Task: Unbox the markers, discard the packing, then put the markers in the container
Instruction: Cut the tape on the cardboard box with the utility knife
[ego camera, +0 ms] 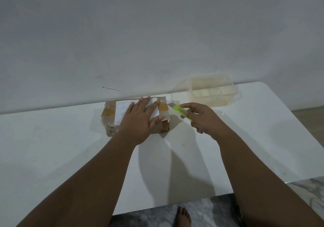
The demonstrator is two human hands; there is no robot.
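Note:
A taped cardboard box with a white label lies on the white table near the far edge. My left hand presses flat on its top with straight fingers. My right hand grips a yellow-green box cutter just to the right of the box, its blade tip pointing at the box's upper right corner. A clear plastic container stands at the far right of the table. No markers are visible.
A pale wall rises right behind the table. The table's near edge crosses the lower right, with marbled floor and a bare foot below it.

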